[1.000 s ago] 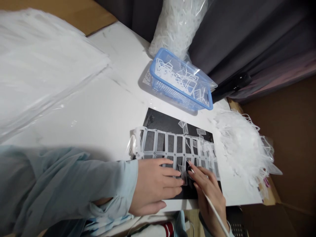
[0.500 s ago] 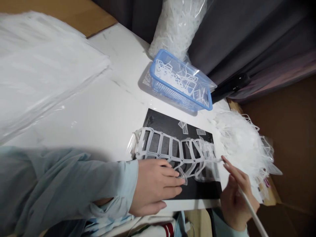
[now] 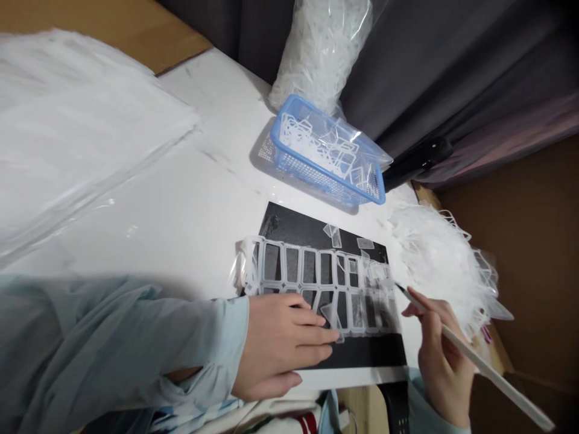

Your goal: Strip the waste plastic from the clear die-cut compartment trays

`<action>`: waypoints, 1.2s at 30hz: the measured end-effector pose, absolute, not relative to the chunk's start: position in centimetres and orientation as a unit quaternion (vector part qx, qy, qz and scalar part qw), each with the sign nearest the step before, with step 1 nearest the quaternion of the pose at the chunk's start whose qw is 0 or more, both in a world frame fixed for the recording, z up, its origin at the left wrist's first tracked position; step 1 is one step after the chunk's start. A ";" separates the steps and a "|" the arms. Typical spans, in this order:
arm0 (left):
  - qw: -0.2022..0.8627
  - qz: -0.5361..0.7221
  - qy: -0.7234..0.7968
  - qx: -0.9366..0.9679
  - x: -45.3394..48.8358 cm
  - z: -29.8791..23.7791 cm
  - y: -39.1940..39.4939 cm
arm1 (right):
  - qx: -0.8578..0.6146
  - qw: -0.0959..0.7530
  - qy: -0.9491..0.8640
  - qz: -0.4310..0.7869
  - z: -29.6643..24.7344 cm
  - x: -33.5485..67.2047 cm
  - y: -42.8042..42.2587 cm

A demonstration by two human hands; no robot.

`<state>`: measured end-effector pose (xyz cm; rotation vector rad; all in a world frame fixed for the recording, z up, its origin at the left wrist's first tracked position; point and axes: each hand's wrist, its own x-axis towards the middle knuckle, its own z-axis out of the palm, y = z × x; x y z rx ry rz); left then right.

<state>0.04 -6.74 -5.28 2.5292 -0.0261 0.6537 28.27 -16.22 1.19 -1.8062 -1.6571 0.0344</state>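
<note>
My left hand (image 3: 283, 346) lies flat, fingers stretched, on the lower left part of a translucent plastic lattice (image 3: 284, 283) made of rectangular frames. The lattice rests on a black mat (image 3: 362, 354). By the fingertips sits a small clear loose piece (image 3: 332, 319). At the mat's right edge my right hand (image 3: 446, 361) grips a slim white pen-like tool (image 3: 497, 380) with a dark pointed tip. That tip is close to the lattice's right end; whether they touch I cannot tell. Part of the lattice is under my left hand.
Behind the mat stands a blue basket (image 3: 312, 172) with white frame pieces, a full clear bag (image 3: 321, 54) beyond it. A heap of translucent scraps (image 3: 436, 259) lies on the right. A large white plastic-wrapped stack (image 3: 85, 126) covers the table's left. Small clear pieces (image 3: 335, 235) lie on the mat's far edge.
The lattice's frames have spread straighter and flatter, and its left end sits slightly farther left. My right hand has turned, so the tool's dark tip now shows. My left hand has hardly moved.
</note>
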 end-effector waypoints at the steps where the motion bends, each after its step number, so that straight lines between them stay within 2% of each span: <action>1: 0.262 0.240 -0.010 0.935 0.0 -5.2 -6.7 | -0.693 0.334 -0.637 0.045 1.0 28.3 -16.6; 7: 0.262 0.235 -0.006 0.936 0.1 -5.1 -6.7 | -0.678 0.271 -0.661 0.173 0.9 27.7 -18.2; 13: 0.255 0.237 -0.004 0.938 0.1 -5.1 -6.7 | -0.643 0.252 -0.689 0.223 1.1 27.6 -18.4; 23: 0.257 0.246 -0.006 0.935 0.2 -5.1 -6.7 | -0.615 0.225 -0.719 0.232 1.8 27.5 -18.2; 28: 0.261 0.254 -0.009 0.931 0.3 -5.1 -6.7 | -0.627 0.179 -0.723 0.230 2.4 26.9 -18.5; 36: 0.250 0.254 -0.006 0.934 0.2 -5.2 -6.7 | -0.621 0.143 -0.753 0.160 2.5 25.9 -18.7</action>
